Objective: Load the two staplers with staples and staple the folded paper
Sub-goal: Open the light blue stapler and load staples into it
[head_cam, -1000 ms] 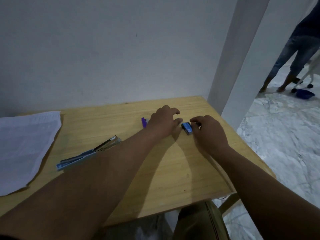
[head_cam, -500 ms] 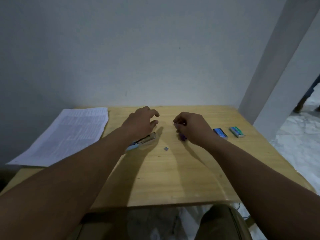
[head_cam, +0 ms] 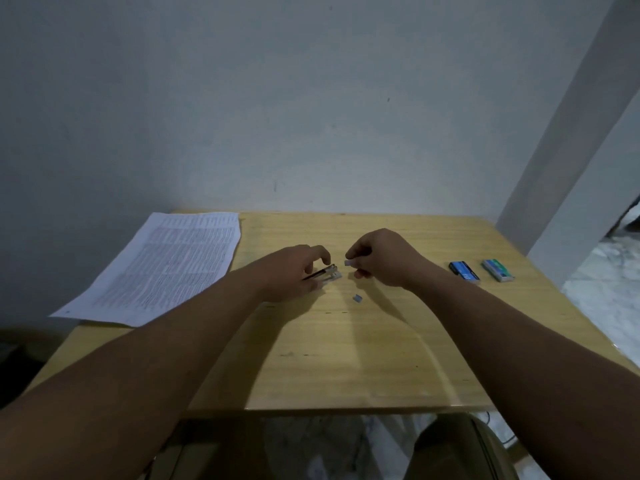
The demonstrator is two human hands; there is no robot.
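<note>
My left hand grips an opened stapler on the wooden table; only the stapler's metal front end shows past my fingers. My right hand pinches a small strip of staples just right of that stapler's tip. A second small piece of staples lies on the table below my hands. A printed sheet of paper lies flat at the table's left. A purple object, only partly visible, peeks out under my right hand.
Two small staple boxes lie at the right of the table: a blue one and a green one. A white wall stands behind the table, and a white pillar rises at the right. Marble floor shows at the far right.
The view swung left from the staple boxes. My left hand moved onto the stapler and took hold of it. My right hand left the blue box and now pinches staples near the stapler.
</note>
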